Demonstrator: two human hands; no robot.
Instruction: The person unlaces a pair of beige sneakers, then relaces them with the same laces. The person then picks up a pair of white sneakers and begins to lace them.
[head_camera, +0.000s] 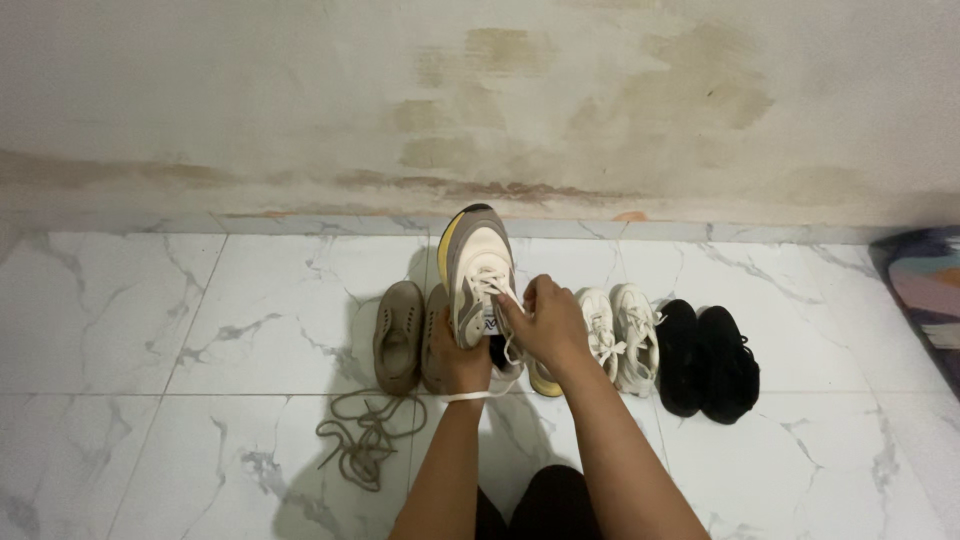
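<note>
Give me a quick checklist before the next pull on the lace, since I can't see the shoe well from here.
1. Left hand holds the sneaker from below: ok.
2. Right hand pinches the white lace at the tongue: ok.
3. Lace tail hangs loose under the left hand, not snagged: ok.
4. Lace threaded through every eyelet: cannot tell.
5. Loose brown lace on the floor lies apart from the hands: ok.

— Where does the camera sit?
— On the person's head, looking down and forward over the tiled floor (200, 330) toward the wall (300, 90).
— How near?
— Arm's reach. It is the only view.
</note>
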